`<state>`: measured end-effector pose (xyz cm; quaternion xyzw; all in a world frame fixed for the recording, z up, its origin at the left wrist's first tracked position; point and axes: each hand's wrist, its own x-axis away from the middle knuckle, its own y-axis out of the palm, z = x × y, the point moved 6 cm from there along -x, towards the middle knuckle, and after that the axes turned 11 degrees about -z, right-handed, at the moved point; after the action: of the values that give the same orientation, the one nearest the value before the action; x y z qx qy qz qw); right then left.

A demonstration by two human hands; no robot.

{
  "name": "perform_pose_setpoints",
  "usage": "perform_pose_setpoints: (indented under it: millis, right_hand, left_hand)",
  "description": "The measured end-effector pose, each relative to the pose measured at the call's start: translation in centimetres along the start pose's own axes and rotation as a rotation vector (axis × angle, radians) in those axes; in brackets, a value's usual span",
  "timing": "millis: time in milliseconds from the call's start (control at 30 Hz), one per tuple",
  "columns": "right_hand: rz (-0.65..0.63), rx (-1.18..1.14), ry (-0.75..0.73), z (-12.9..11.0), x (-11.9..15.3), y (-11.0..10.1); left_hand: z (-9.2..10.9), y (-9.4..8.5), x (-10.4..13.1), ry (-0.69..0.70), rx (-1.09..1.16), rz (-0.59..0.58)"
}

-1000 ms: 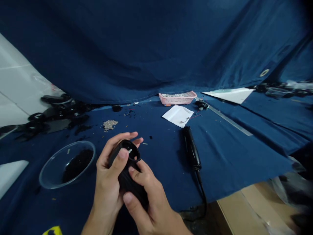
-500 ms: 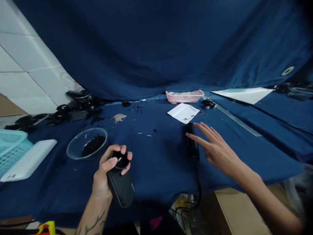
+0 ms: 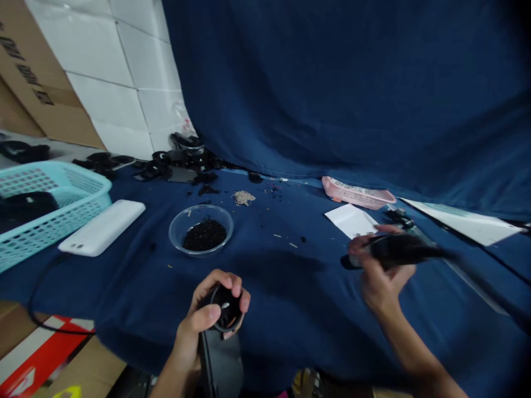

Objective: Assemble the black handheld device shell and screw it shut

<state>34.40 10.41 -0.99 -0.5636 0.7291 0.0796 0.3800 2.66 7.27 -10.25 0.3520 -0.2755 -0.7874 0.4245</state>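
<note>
My left hand is closed around a black plastic part with a round cup-like end and a long flat body. The thumb lies at the cup's rim, and a small light piece shows inside the cup. Farther right, my right hand grips a black corded electric screwdriver, held sideways above the cloth and blurred by motion. Its cord runs off to the right. Beyond my left hand stands a clear plastic bowl of small black pieces. A pile of small light-coloured pieces lies behind it.
A turquoise basket and a white power bank with a cable are at the left. Black parts heap at the back. A pink basket, white paper and a ruler lie to the right, on blue cloth.
My right hand has taken hold of the electric screwdriver and lifted it off the cloth, turning it sideways. My left hand still grips the black part. The view has swung left.
</note>
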Motion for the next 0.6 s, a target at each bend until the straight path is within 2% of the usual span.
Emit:
perform_pose_setpoints:
  millis: [33, 67, 133, 167, 267, 367, 433, 500, 600]
  right_hand:
    - [0.034, -0.091, -0.023, -1.7, -1.6, 1.6]
    - [0.135, -0.307, -0.024, -3.2, -3.3, 2.9]
    - [0.072, -0.577, 0.066, -6.1, -6.8, 7.6]
    - [0.07, -0.659, 0.047, -7.8, -8.3, 9.8]
    - [-0.116, -0.862, 0.08, -10.6, -11.0, 17.1]
    - [-0.321, -0.95, 0.193, -9.9, -11.0, 23.3]
    - [-0.407, -0.967, 0.257, -8.6, -10.3, 26.1]
    - [-0.454, -0.972, 0.296, -7.4, -9.8, 27.6]
    - [-0.491, -0.951, 0.327, -6.5, -9.5, 28.6]
  left_hand:
    - [0.0, -0.1, 0.0, 0.01, 0.047, -0.022]
    - [0.1, -0.2, 0.0, 0.017, 0.084, -0.035]
    - [0.1, -0.4, 0.0, 0.029, 0.133, -0.032]
    - [0.1, -0.5, 0.0, 0.031, 0.149, -0.02]
    - [-0.3, -0.9, 0.1, 0.027, 0.184, -0.001]
    - [-0.4, -1.1, 0.0, 0.077, 0.202, -0.081]
    - [-0.5, -1.2, 0.0, 0.099, 0.214, -0.116]
    - [-0.6, -1.3, -0.1, 0.056, 0.246, -0.087]
    - [-0.5, -1.0, -0.4, -0.008, 0.295, -0.007]
